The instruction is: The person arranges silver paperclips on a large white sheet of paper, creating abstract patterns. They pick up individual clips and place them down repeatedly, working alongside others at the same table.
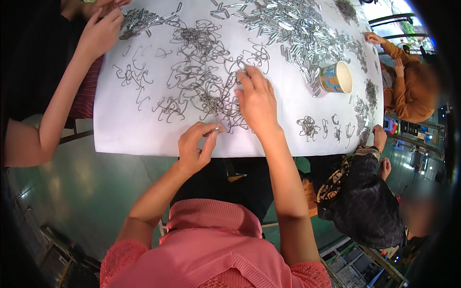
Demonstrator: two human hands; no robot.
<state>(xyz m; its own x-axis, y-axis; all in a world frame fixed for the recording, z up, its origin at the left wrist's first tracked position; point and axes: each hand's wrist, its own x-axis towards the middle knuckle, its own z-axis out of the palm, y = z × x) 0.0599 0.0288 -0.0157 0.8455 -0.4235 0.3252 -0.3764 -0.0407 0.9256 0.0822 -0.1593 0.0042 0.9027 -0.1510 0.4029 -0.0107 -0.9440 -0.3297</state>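
My left hand (196,148) is at the table's near edge, thumb and forefinger pinched together. A small shiny metal piece (219,129) pokes out between those fingertips; most of it is hidden. To its right, my right hand (258,102) reaches over the right side of a tangled heap of bent wire hooks (194,79). Its fingers are slightly bent and apart, with the tips down among the hooks, and nothing shows held in them. Beyond the hooks spreads a large pile of flat silvery metal pieces (288,33).
A paper cup (331,78) lies tipped beside the metal pile on the white-covered table (125,137). Smaller hook clusters (307,127) sit at right. One co-worker's hand (103,31) is at far left; others sit along the right side, including a person in a dark jacket (365,201).
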